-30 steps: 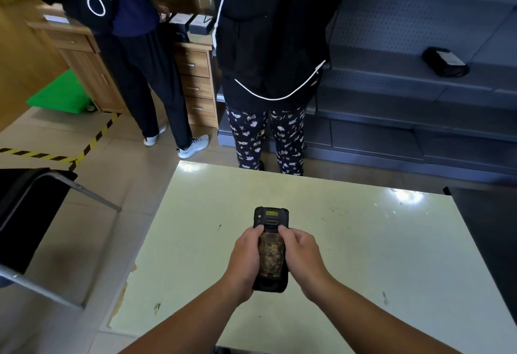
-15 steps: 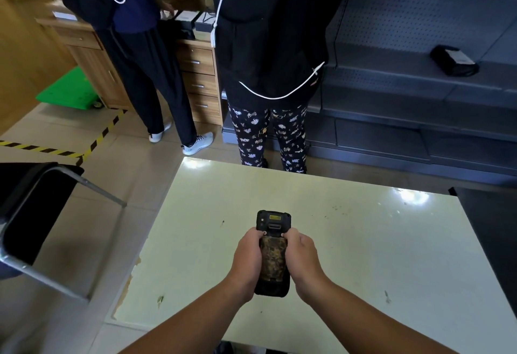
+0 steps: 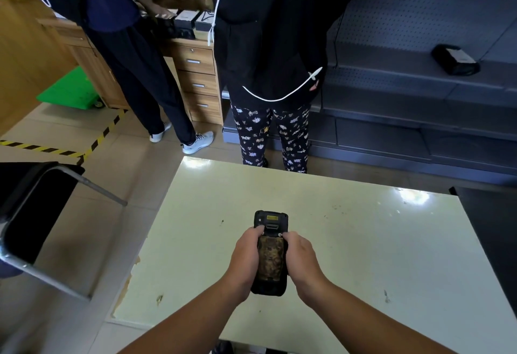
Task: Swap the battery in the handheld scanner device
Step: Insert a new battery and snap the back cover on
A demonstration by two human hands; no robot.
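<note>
Over the table's point(image 3: 349, 255) near-centre, toward the front edge, you've got the scanner point(image 3: 270, 253) gripped in both hands, back side up, long axis pointing away from you. Whether it touches the surface: can't tell. Pale green top, scuffed, peeling at the front-left corner. Your left hand point(image 3: 246, 258) wraps the left flank, right hand point(image 3: 300, 258) wraps the right flank, both closed on the body. Both thumbs sit at the upper edge of the worn, mottled back panel point(image 3: 270, 261), just below the scan head.
</note>
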